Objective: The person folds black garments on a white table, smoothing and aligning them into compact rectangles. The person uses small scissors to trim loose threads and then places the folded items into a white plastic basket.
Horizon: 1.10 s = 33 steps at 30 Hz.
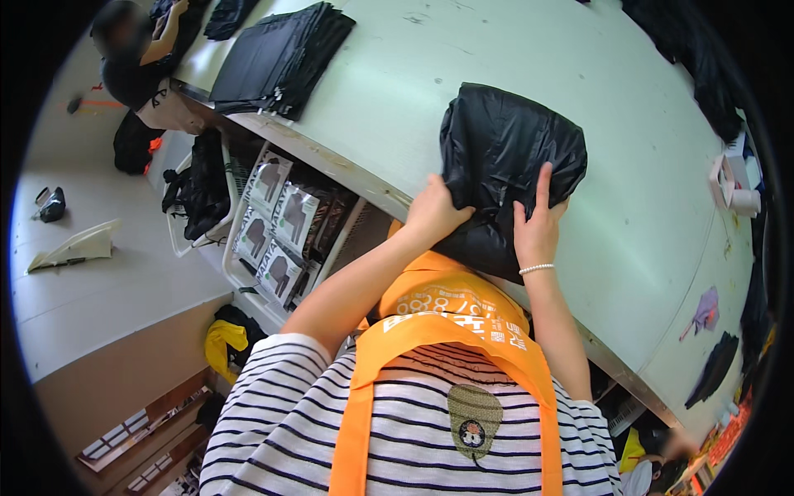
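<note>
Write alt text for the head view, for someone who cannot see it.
A person's left hand grips a bundle of shiny black fabric at the near edge of a pale table, right hand on the fabric. A stack of flat black items lies farther left, printed packets below it, another person beyond.

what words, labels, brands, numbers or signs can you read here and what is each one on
I won't copy the wording, only say where it stands.
Orange apron: white characters and digits, partly lost in folds.
Flat packages at left: bold lettering beside garment pictures.
Black bundle: no print visible.
Far right edge: too small and blurred to read.
</note>
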Motion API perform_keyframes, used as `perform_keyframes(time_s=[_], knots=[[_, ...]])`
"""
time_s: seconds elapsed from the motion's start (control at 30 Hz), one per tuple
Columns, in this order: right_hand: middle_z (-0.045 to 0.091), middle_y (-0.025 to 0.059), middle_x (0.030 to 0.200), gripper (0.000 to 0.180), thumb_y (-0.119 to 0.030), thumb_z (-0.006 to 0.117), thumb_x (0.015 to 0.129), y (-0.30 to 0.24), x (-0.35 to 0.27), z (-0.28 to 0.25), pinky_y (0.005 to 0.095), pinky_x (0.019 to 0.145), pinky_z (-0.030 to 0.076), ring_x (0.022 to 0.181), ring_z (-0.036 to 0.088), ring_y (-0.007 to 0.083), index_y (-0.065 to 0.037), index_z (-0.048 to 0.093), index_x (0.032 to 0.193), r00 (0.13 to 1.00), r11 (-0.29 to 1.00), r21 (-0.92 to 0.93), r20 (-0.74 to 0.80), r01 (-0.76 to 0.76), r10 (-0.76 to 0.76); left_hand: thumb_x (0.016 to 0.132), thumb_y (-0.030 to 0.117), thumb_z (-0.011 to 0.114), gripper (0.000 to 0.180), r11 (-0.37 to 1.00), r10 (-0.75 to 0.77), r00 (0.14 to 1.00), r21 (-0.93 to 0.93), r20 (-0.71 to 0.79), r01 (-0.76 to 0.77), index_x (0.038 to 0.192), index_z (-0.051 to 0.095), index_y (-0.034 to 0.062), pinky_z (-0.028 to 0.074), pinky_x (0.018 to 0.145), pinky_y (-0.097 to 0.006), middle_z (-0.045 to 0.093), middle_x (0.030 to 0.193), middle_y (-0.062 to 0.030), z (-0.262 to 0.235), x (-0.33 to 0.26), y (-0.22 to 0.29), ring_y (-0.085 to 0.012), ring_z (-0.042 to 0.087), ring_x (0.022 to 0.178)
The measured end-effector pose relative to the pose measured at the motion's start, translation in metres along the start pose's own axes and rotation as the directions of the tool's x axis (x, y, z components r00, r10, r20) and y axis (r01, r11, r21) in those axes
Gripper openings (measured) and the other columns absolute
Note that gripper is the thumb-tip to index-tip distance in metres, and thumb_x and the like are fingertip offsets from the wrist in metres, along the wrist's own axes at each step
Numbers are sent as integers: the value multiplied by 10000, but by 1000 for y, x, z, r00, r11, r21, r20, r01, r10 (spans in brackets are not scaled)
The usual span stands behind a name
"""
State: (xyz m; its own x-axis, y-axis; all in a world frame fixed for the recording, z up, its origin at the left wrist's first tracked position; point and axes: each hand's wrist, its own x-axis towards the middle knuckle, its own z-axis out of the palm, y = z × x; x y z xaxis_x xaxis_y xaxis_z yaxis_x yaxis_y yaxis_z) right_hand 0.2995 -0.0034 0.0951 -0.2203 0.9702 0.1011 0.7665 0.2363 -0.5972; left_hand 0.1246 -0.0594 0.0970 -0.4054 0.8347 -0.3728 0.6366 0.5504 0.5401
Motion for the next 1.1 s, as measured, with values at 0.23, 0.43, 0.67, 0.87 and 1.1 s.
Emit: perform_keyframes(time_s=[0.23, 0.43, 0.67, 0.87, 1.1], knots=[[300, 403, 1352, 676, -683, 514, 796, -110, 48, 23, 435, 827, 486, 886, 577, 455, -315, 486, 1362, 966, 902, -408, 257, 146, -40, 824, 243, 597, 429, 977, 208, 978, 48, -10, -207, 1035, 402, -75, 512, 704, -454, 631, 892, -272, -4, 57, -15, -424, 628, 851], [175, 335, 1483, 851, -773, 542, 691, -157, 104, 76, 452, 909, 405, 1014, 532, 451, -257, 496, 1365, 922, 682, -696, 377, 225, 81, 795, 233, 635, 346, 728, 554, 831, -457, -46, -511, 1082, 587, 46, 468, 837, -470, 613, 1029, -234, -19, 65, -38, -429, 544, 1022], [242, 262, 1478, 554, -334, 618, 784, -171, 105, 128, 492, 917, 355, 1134, 438, 472, -118, 531, 1287, 911, 323, -871, 408, 371, 55, 809, 198, 654, 318, 922, 385, 832, -125, 399, -367, 1083, 624, 39, 510, 769, -419, 667, 846, -168, -145, 89, -83, -312, 659, 793], [401, 254, 1370, 771, -466, 754, 645, -181, 102, 118, 501, 990, 298, 1206, 372, 476, -125, 527, 1299, 885, 441, -813, 459, 381, 80, 769, 189, 680, 367, 934, 346, 733, 287, -586, -213, 1075, 637, -10, 438, 931, -425, 576, 1191, -230, -291, 263, -235, -341, 572, 1073], [385, 274, 1365, 794, -414, 776, 634, -185, 105, 118, 496, 984, 311, 1185, 386, 460, -122, 498, 1318, 884, 470, -800, 460, 374, 79, 972, 240, 451, 441, 937, 348, 866, 152, -359, -314, 1339, 460, -4, 288, 1097, -381, 395, 1426, -211, -271, 306, -309, -351, 354, 1333]])
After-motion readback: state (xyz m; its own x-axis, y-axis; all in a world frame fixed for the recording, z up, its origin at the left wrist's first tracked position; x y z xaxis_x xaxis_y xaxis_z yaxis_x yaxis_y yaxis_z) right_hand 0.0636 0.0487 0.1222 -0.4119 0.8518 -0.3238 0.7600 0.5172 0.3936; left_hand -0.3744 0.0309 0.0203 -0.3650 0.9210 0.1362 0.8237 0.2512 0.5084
